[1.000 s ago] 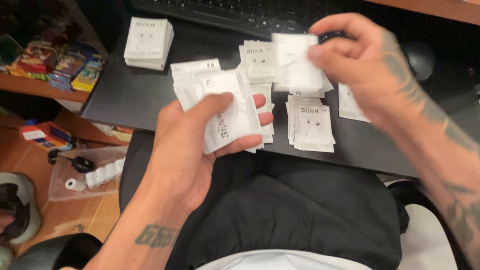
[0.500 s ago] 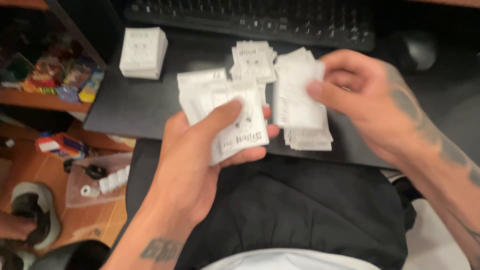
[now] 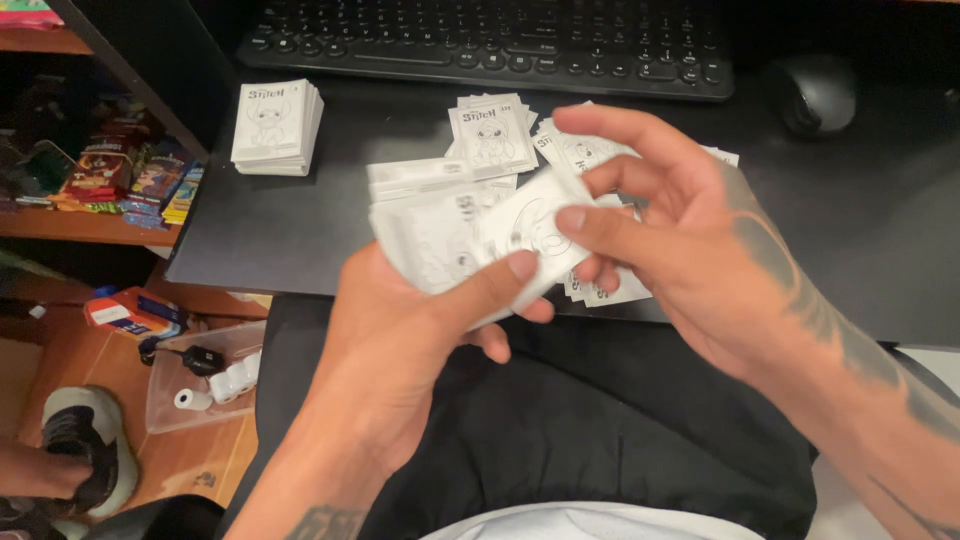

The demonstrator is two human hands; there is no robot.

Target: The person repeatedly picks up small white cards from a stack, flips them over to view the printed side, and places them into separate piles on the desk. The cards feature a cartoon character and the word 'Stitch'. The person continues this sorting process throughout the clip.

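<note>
My left hand (image 3: pixel 410 345) grips a fanned stack of white sticker packets (image 3: pixel 440 225) with line drawings, held over the front edge of the black desk (image 3: pixel 290 230). My right hand (image 3: pixel 680 240) has come in beside it, and its thumb and fingers pinch the top packet (image 3: pixel 535 225) of that stack. Behind the hands lie several small piles of the same packets (image 3: pixel 492 135) on the desk. A taller neat pile (image 3: pixel 275 125) stands at the desk's left.
A black keyboard (image 3: pixel 490 45) runs along the back, with a black mouse (image 3: pixel 815 95) to its right. Shelves at left hold colourful packs (image 3: pixel 120 175). On the wooden floor sit a clear plastic tub (image 3: pixel 200 375) with paper rolls and a shoe (image 3: pixel 85 450).
My right hand, which held a single packet up near the keyboard, has come down and left to the stack in my left hand. The view tilted so more of the keyboard shows.
</note>
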